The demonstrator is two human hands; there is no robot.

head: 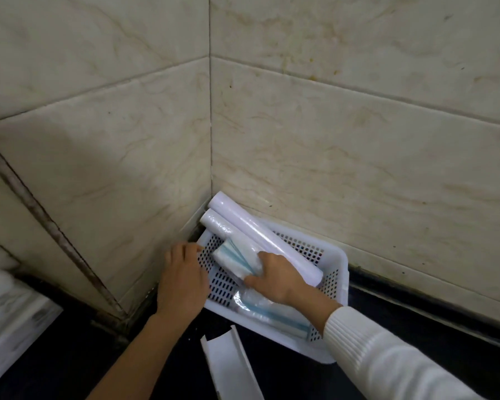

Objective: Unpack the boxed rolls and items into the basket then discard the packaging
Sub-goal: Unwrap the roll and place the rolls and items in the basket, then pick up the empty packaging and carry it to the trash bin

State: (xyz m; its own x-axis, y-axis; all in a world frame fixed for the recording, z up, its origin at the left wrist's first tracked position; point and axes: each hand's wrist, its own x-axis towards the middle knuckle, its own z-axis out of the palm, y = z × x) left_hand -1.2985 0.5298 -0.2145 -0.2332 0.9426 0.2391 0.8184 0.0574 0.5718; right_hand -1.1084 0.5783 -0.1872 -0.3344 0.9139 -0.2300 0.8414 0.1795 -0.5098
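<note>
A white perforated plastic basket (334,256) sits on a dark counter in the corner of tiled walls. Two long white rolls (260,232) lie diagonally in it, their ends sticking out over the far corner. My right hand (274,277) is shut on a white and blue roll (233,259) inside the basket. Another wrapped blue and white roll (272,311) lies along the basket's near side, under my right wrist. My left hand (182,280) grips the basket's left rim. An opened white cardboard box (230,368) lies on the counter in front of the basket.
Beige marble-look wall tiles rise close behind and to the left of the basket. A blurred white object (9,316) sits at the left edge of the counter. The dark counter (416,321) runs to the right along the wall.
</note>
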